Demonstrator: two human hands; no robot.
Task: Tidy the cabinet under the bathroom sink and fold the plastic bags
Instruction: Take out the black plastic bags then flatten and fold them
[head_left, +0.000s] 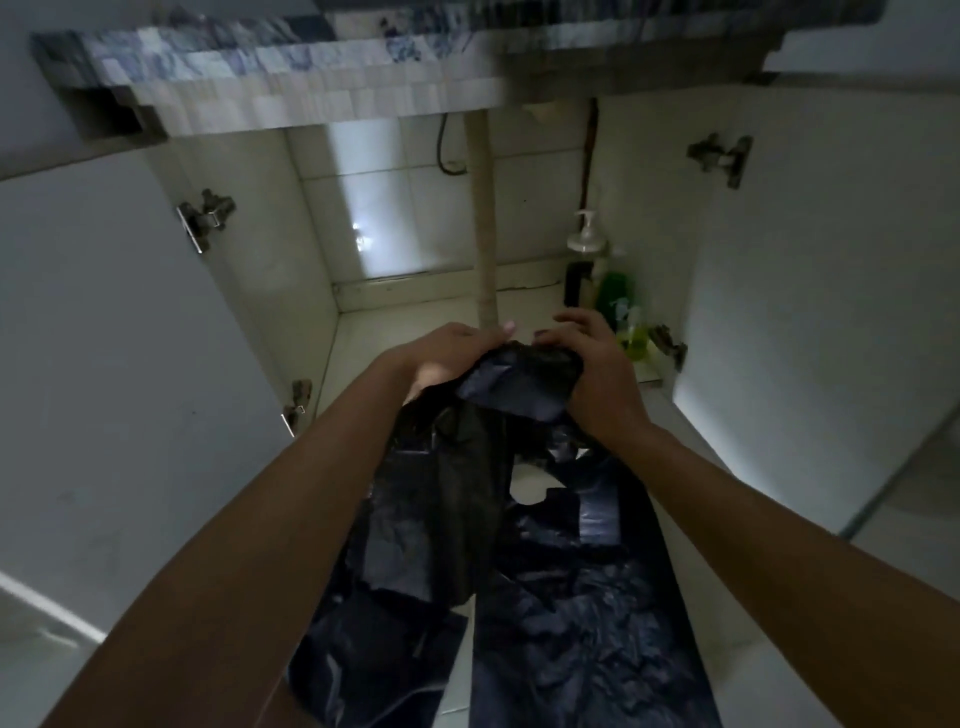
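A black plastic bag (467, 467) hangs from both my hands in front of the open cabinet (415, 322) under the sink. My left hand (447, 353) grips the bag's bunched top from the left. From the right, my right hand (592, 364) curls its fingers round the same bunched top. More black plastic bags (582, 597) lie spread on the floor below my arms.
Both cabinet doors (114, 364) stand open to either side. A drain pipe (485, 234) runs down the middle of the cabinet. A pump bottle (587, 244), a dark bottle and green bottles (618, 296) stand in the cabinet's right back corner.
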